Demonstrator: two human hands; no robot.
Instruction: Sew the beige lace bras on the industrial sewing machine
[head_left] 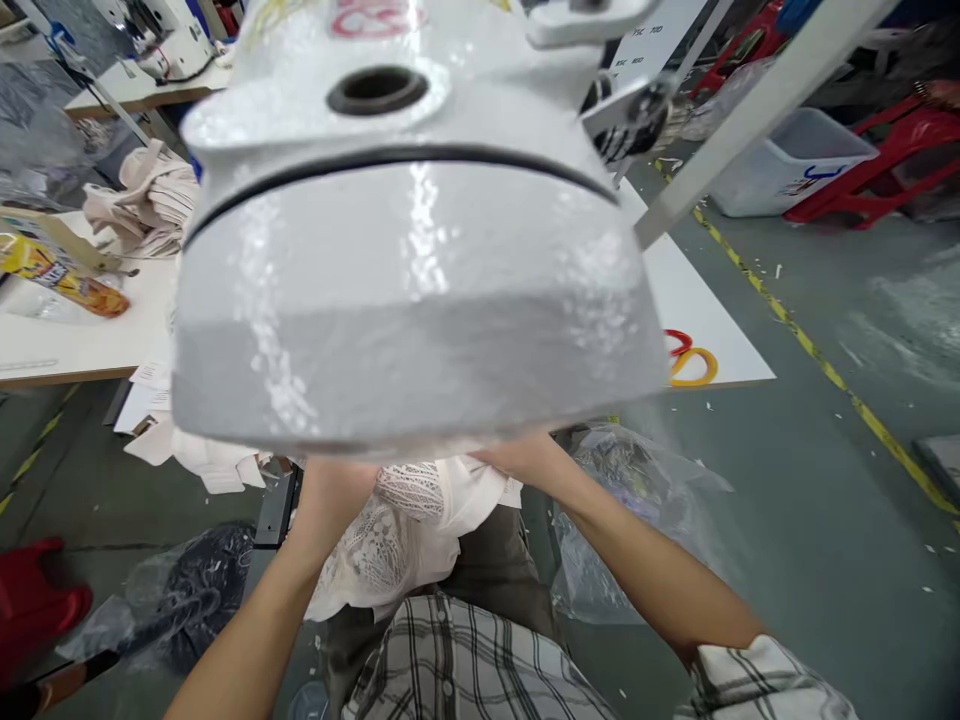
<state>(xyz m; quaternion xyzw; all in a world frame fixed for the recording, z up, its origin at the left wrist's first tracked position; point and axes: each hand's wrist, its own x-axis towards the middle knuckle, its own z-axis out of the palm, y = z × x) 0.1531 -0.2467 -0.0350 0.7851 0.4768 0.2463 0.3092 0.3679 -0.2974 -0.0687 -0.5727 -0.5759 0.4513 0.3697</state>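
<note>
A large white sewing machine head (420, 300) fills the middle of the view and covers the fingers of both hands. Below its lower edge, a pale pink lace bra (409, 490) spreads over my lap, its cups showing lace. My left hand (337, 485) is at the bra's left side, and only the back of the hand and the wrist show. On the other side, my right hand (525, 458) touches the smooth pale fabric, with its fingertips out of sight under the machine. Whether either hand grips the cloth is hidden. More pale fabric pieces (217, 455) hang left of my left hand.
Scissors (694, 366) with red and yellow handles lie on the white tabletop (712, 320) at right. Left, a table holds a yellow bottle (64, 275) and a fabric pile (146, 200). Plastic bags (630, 500) lie below; a white post (750, 120) rises at right.
</note>
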